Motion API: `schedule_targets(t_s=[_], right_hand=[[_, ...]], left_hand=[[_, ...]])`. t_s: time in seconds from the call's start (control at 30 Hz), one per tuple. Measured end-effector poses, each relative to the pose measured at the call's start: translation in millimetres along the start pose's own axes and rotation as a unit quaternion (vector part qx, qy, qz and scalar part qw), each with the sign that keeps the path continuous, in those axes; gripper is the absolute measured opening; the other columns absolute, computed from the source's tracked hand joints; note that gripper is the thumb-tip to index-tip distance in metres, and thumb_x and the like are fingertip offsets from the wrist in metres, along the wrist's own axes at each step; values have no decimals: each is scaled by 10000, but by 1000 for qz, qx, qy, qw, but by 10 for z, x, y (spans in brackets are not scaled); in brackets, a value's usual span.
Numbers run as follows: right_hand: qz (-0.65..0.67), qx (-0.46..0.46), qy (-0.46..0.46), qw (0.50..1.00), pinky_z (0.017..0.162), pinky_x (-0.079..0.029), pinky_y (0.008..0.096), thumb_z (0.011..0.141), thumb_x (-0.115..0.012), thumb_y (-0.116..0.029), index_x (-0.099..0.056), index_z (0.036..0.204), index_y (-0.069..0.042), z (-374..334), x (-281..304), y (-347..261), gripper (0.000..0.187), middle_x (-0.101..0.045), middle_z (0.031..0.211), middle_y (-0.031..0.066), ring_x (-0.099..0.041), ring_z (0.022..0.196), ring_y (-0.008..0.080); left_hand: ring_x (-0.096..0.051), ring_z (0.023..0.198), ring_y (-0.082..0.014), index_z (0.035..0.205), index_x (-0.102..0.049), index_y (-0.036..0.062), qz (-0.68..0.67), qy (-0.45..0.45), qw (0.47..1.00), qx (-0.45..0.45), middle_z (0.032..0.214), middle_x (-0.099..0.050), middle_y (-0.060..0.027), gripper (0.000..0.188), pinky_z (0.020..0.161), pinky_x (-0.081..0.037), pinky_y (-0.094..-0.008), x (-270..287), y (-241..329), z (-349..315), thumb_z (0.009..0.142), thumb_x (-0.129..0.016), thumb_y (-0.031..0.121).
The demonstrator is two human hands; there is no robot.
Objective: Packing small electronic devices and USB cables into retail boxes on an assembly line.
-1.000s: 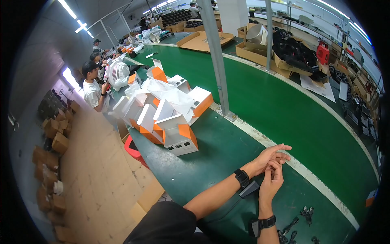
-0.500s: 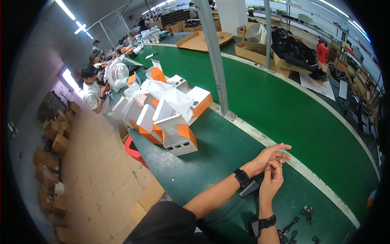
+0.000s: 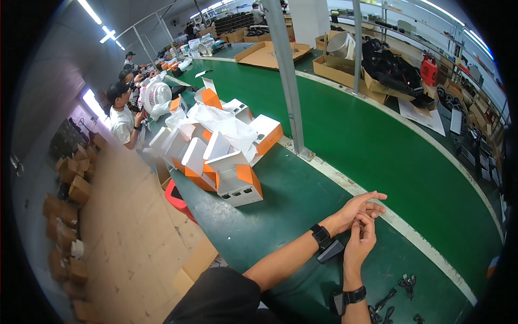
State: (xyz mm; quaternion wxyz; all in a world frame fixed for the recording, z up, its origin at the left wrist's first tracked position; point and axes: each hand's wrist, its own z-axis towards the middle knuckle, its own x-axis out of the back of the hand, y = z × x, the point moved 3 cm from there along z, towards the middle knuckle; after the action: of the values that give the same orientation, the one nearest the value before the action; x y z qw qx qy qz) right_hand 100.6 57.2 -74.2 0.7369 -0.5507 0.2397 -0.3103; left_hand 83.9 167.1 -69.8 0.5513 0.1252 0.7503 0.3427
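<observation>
My left hand (image 3: 349, 212) is held over the green workbench, its fingers stretched out to the right and apart, with no object visible in it. Just below, my right hand (image 3: 362, 238) has its fingers bent and drawn together against the left palm. Whether anything small is between them is hidden. Black strapped devices sit on both wrists. Nearest to my right forearm, several black cables (image 3: 408, 285) lie in small bundles on the bench. Further left stands a heap of opened white and orange cartons (image 3: 240, 186), with white plastic bags (image 3: 224, 125) on top.
A metal post (image 3: 291, 102) rises from the pale bench edge beside the green conveyor belt (image 3: 367, 140). Beyond the belt are cardboard boxes and a pile of black parts (image 3: 386, 65). A co-worker (image 3: 123, 116) stands by a white fan (image 3: 157, 96). A red bin (image 3: 177, 200) is below the bench.
My hands hold the same pose and place. The co-worker by the fan has shifted their head and hands slightly.
</observation>
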Motion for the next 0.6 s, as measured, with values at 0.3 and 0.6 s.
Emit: schedule_targets(t_s=[0.3,0.6], right_hand=[[5,5,-2,1000,863,-513,304,1009,-591,33,-673,1096,44,-9,-7,-3,119,-704,1146,110,-659,1007,185],[-7,2,2,1000,882,-515,307,1002,-586,45,-666,1096,48,-1,0,-26,124,-710,1147,116,-661,1030,191]], left_hand=[[-557,729,-68,1491,-504,75,3,2,1000,0,1077,-653,-78,573,531,-474,-181,12,-2,-8,1116,-485,509],[-566,741,-85,1495,-503,76,-1,-10,1000,2,1075,-661,-76,582,534,-473,-203,32,-6,19,1110,-499,513]])
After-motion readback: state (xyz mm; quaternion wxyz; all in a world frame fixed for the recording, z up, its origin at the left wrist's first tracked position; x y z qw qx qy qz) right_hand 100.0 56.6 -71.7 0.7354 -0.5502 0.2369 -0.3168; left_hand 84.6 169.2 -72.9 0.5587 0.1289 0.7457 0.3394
